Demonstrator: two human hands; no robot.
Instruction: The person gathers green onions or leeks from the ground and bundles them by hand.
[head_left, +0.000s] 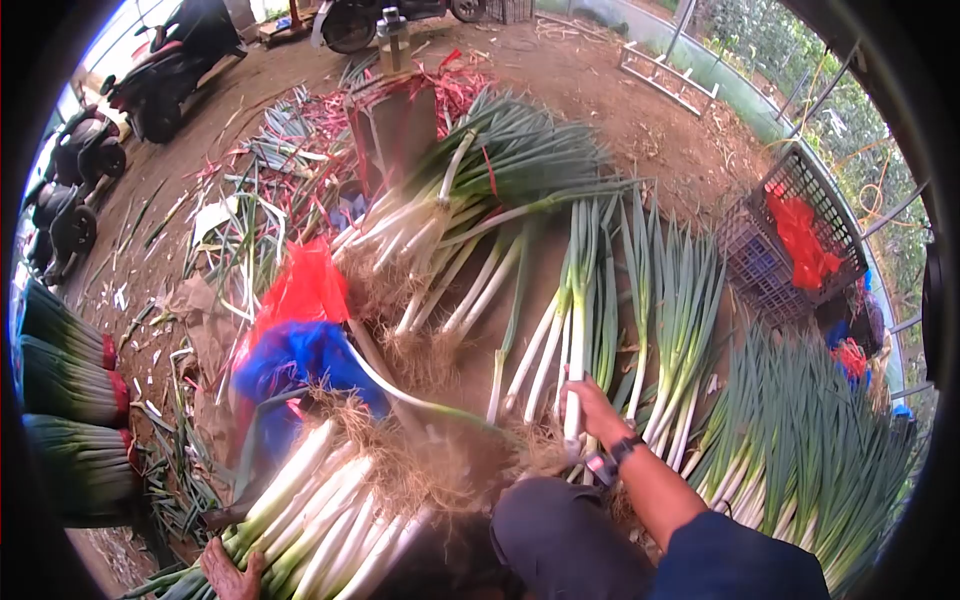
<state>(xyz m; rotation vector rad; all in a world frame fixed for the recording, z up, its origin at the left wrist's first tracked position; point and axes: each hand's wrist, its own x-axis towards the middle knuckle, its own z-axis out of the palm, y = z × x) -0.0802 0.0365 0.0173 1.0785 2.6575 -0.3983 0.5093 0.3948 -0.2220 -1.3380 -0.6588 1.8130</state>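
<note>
Right grip [600,415], lower centre, encloses a leek stalk [573,412]; left grip [230,572], lower left, touches the bundle [322,505], closure unclear. Leeks seem firm, slippery; hold mid-white.

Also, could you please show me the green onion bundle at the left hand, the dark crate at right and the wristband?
Green onion bundle [318,505]: head view, on its white stalks.
Dark crate [750,250]: head view, on its lattice wall.
Wristband [627,448]: head view, on its dark strap.
</note>
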